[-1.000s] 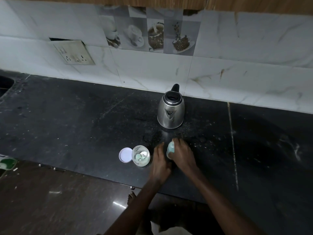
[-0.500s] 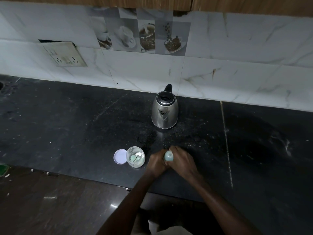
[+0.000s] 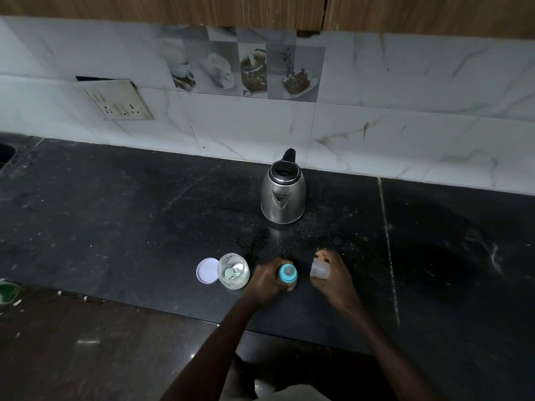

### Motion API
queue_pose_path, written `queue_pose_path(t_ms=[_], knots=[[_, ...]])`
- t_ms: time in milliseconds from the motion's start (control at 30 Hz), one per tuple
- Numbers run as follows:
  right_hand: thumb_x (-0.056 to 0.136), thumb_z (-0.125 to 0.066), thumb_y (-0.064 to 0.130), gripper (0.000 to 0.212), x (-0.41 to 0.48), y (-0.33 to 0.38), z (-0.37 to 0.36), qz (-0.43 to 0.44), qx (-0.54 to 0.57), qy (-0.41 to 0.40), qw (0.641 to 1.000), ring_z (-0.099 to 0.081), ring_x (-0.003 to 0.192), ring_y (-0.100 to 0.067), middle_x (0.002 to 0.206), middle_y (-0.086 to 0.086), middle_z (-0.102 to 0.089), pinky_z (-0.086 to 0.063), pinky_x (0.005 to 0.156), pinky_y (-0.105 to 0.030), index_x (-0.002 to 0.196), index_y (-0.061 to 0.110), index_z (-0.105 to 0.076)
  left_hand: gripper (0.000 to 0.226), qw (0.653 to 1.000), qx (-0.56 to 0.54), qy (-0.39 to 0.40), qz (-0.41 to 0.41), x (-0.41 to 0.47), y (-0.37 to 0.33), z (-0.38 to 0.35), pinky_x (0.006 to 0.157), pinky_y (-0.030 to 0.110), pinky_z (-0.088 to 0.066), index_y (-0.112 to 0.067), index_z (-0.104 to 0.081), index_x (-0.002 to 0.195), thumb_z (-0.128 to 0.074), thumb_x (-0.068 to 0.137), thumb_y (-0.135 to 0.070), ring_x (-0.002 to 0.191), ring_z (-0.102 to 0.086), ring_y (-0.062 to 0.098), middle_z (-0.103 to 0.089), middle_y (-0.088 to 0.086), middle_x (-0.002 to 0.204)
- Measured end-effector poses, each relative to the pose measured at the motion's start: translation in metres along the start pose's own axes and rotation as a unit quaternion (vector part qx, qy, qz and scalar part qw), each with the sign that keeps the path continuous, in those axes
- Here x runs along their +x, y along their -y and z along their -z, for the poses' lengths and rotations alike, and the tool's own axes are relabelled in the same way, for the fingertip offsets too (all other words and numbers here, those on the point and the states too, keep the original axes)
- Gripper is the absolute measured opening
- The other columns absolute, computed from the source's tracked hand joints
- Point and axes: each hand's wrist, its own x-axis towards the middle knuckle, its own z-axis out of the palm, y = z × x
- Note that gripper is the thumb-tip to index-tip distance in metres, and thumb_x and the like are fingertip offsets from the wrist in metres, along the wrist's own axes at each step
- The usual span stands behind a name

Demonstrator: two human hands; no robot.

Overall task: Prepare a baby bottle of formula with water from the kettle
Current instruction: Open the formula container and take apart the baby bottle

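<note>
Our left hand [image 3: 267, 280] is wrapped around the bottle [image 3: 287, 274], holding it upright near the counter's [image 3: 115, 227] front edge. Our right hand [image 3: 333, 276] is closed on the clear cap [image 3: 319, 269], held just beside the bottle and apart from it. The kettle [image 3: 283, 195] stands farther back, close to the wall edge. A jar [image 3: 234, 271] sits left of the bottle, its lid [image 3: 207, 270] lying flat against the jar's left side.
</note>
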Motion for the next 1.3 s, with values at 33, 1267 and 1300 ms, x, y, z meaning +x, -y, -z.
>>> queue_pose_path(t_ms=[33,1267,1300], knots=[[0.075,-0.086,0.004,0.058,-0.004,-0.005,-0.003,-0.016,0.027,-0.003,1.000,-0.058,0.111,0.004,0.119,0.014,-0.061,-0.045,0.095,-0.014,0.126,0.022,-0.064,0.057,1.000,0.000,0.002,0.003,0.000,0.000,0.000,0.095,0.013,-0.049,-0.015,-0.069,0.128,-0.090,0.075,-0.013,0.111,-0.068,0.006,-0.074,-0.002,0.122],[0.091,-0.081,0.018,0.090,-0.035,-0.037,-0.035,-0.063,-0.106,0.021,0.992,-0.037,0.154,-0.021,0.169,-0.003,-0.034,-0.033,0.122,-0.033,0.165,0.016,-0.030,0.056,1.000,0.003,0.001,0.009,0.003,0.004,-0.005,0.098,0.027,-0.054,-0.016,-0.068,0.127,-0.090,0.075,-0.015,0.110,-0.069,0.007,-0.074,-0.002,0.121],[0.090,-0.081,0.017,0.090,-0.036,-0.035,-0.037,-0.063,-0.117,0.008,0.991,-0.035,0.155,-0.022,0.169,-0.003,-0.033,-0.033,0.122,-0.034,0.165,0.016,-0.030,0.056,1.000,0.002,-0.001,0.008,0.003,0.005,-0.005,0.097,0.026,-0.055,-0.016,-0.068,0.126,-0.090,0.075,-0.015,0.109,-0.069,0.007,-0.074,-0.003,0.120]])
